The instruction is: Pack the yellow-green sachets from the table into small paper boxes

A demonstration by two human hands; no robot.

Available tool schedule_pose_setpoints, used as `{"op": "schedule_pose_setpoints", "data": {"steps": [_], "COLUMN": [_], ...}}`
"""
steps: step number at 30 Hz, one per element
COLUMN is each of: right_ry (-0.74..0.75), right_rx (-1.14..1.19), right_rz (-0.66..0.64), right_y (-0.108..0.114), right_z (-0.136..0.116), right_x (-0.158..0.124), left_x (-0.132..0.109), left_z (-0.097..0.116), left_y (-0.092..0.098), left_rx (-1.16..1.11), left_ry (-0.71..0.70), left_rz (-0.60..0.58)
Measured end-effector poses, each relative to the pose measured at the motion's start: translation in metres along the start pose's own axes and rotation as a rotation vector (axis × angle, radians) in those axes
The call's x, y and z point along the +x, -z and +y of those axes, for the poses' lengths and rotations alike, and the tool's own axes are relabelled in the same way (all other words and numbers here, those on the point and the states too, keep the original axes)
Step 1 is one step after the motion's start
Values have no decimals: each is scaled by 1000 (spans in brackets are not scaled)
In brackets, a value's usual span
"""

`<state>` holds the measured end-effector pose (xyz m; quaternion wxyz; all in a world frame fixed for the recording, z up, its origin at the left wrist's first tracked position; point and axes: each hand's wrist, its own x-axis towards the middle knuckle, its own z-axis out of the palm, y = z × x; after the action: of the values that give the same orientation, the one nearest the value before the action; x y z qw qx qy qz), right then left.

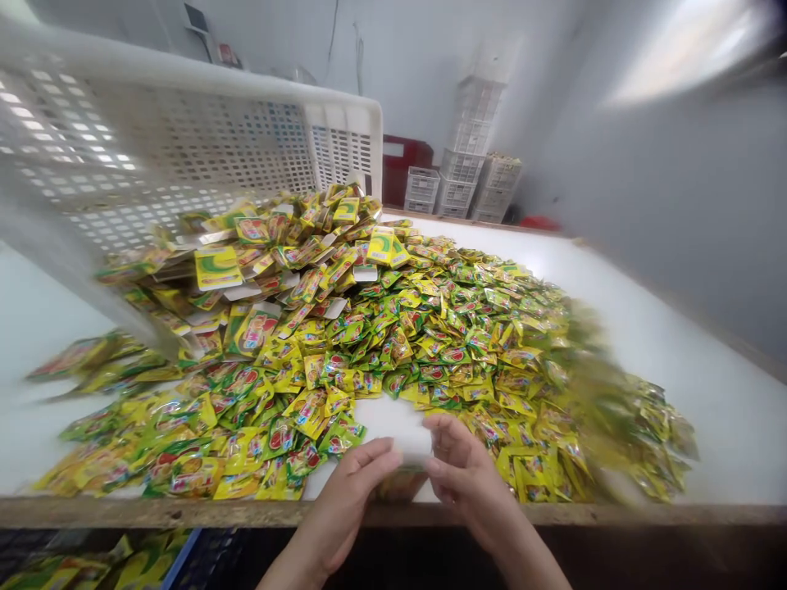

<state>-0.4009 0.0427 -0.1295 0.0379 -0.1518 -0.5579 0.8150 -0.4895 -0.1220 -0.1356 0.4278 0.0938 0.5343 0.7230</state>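
Observation:
At the table's front edge, my left hand [360,487] and my right hand [464,471] hold a small carton [399,486] between them. The carton's white flap [413,451] faces up, with my left thumb at its left side. My right fingers are curled round the other side. What is inside the carton cannot be seen. Shiny yellow and green sachets [448,352] lie heaped beyond and on both sides of my hands. A pile of yellow and green printed cartons [218,268], some with flaps open, rests on the left part of the heap.
A white perforated crate [202,70] lies tipped on its side at the left, its mouth toward the cartons. The white table [664,328] has a wooden edge. Below it at lower left is a blue-edged crate [181,561] with more packets. White crates [458,168] stand stacked by the far wall.

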Motion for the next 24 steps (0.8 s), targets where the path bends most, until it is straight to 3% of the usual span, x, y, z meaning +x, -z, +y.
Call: {"op": "schedule_pose_setpoints", "data": {"steps": [3,7,10,14,17,21,24], "right_ry": [-57,-80,30,203,186,94,111], "right_rx": [77,-79,-235,-342,-346,-275,-237], "right_rz": [-85,-42,55,83,110,173,192], "right_y": [-3,-8,-12,-14,-12,-9,-7], "right_z": [-5,-7,-4,-5,-5,0,3], "right_x": [-4,-1,8,20,26,32,33], "left_x": [-6,-9,-4,8,17,25,27], "left_z": [12,15,9,2,-3,-8,-6], "left_y": [-6,-10,-10,-3,3,5,5], "left_rx": [-22,-65,-20,154,284,296,347], "left_ry": [-2,-7,-47,-232,-329,-301,-308], "left_rz": [-55,-90,37,208,215,182,145]}}
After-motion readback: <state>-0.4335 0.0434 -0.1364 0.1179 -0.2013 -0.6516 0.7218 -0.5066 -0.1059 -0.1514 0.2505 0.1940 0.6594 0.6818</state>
